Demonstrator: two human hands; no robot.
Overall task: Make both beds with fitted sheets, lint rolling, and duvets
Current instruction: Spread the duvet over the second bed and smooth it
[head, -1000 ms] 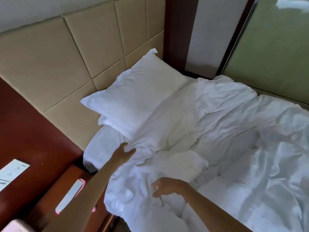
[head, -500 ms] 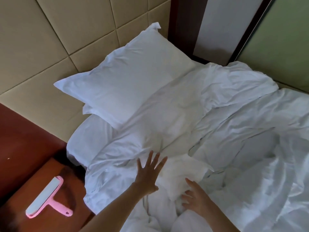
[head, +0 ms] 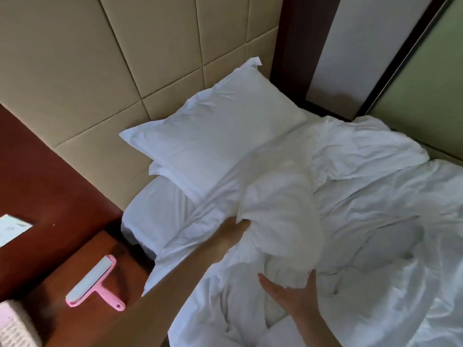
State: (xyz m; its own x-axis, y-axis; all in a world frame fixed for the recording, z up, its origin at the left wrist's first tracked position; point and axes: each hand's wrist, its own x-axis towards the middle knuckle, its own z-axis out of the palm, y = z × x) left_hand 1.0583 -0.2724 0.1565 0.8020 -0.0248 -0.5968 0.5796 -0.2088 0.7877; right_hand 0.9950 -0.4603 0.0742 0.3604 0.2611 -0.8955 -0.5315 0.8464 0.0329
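Both hands have left the flat duvet (head: 375, 209) and now lift its bunched corner just below the pillow (head: 213, 136), left hand (head: 231, 234) pinching the nearer top edge, right hand (head: 293, 294) spread underneath.

We look down from our head-worn camera, close above our left hand (head: 231, 232) gripping the duvet (head: 283, 211), facing the headboard (head: 105, 71) beyond that grip.

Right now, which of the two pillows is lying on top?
The larger white pillow against the padded headboard lies on top. The lower pillow lies flat beneath it, with only its near end showing, by the nightstand.
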